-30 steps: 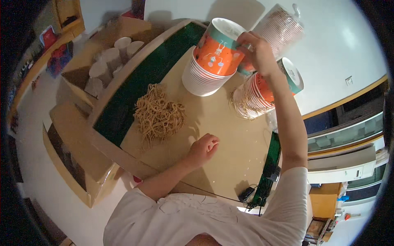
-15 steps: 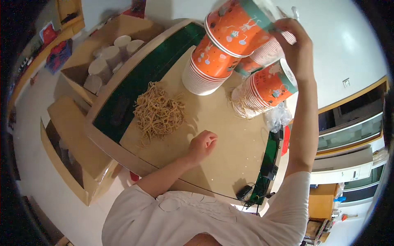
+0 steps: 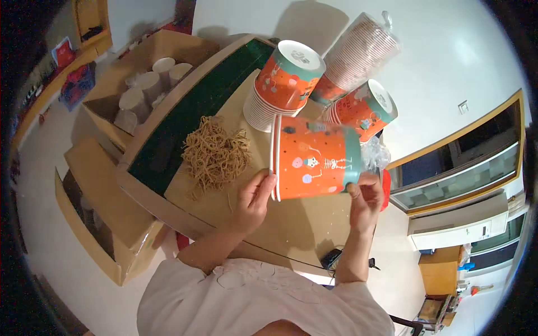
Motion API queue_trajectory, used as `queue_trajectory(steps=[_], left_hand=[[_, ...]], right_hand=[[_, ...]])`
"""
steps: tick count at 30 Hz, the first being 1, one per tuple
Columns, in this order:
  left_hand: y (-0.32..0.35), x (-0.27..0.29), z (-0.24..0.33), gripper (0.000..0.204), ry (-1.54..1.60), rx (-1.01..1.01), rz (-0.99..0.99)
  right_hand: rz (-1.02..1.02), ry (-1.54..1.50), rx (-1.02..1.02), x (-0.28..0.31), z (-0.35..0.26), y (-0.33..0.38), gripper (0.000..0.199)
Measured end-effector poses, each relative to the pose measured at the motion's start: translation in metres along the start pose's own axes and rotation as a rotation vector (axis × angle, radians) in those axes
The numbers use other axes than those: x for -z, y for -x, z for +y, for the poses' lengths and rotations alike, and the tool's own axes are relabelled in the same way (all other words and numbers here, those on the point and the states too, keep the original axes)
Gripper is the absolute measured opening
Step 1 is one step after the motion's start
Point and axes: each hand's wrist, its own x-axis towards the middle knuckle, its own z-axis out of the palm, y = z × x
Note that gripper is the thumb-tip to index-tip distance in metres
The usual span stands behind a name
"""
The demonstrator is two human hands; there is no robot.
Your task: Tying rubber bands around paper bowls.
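Note:
Two nested orange paper buckets [image 3: 314, 162] with green bands and small printed figures lie sideways in the air above the table. My left hand [image 3: 255, 203] grips their white rims at the left end. At the green base end, my right hand [image 3: 365, 203] holds on with thumb and fingers. Behind them stands an upside-down stack of the same paper buckets [image 3: 286, 84]. A second upside-down stack [image 3: 364, 109] is further right, its lower part hidden by the held buckets. A tangled heap of tan rubber bands [image 3: 216, 154] sits on the table left of my hands.
A plastic-wrapped bucket stack [image 3: 361, 53] leans at the back by the wall. An open carton [image 3: 162, 47] with white wrapped stacks stands left of the table, and another carton [image 3: 112, 207] nearer. A black power adapter [image 3: 332, 259] lies at the table's near right edge.
My right hand has brought the buckets down from the top of the back stack toward me, turning them sideways. My left hand has risen and taken hold of the rims.

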Motion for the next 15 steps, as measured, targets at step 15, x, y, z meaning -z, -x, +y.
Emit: queue_trajectory(steps=[15], left_hand=[[0.003,-0.02,-0.045,0.017,0.03,0.191,-0.236]], right_hand=[[0.369,-0.22,-0.168,0.035,0.031,0.059,0.013]])
